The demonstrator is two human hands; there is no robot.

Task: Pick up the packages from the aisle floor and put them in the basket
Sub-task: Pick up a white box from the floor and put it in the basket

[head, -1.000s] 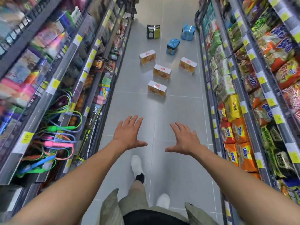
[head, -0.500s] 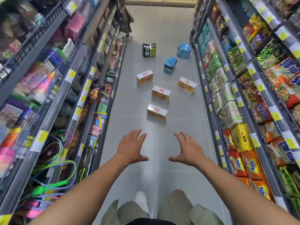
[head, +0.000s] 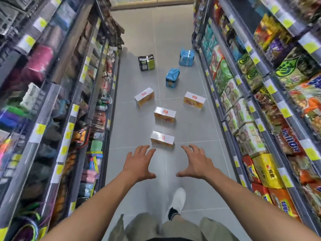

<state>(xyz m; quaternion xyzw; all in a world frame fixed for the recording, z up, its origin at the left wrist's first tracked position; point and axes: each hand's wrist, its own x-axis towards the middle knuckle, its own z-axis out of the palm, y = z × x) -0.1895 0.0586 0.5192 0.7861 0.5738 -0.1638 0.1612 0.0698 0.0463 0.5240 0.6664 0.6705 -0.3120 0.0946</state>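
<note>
Several packages lie on the grey aisle floor ahead of me. The nearest white-and-orange box sits just beyond my fingertips. More such boxes lie behind it, in the middle, at the left and at the right. Farther back stand two blue packs and a dark green-and-black pack. My left hand and my right hand are stretched forward, fingers spread, holding nothing. No basket is in view.
Stocked shelves line both sides of the narrow aisle: hanging goods and cords on the left, snack and noodle bags on the right. My white shoe is stepping on the floor tiles below my hands.
I have walked forward along the aisle, so the packages are closer and the nearest box now lies just past my fingertips. Both hands stay open and spread.
</note>
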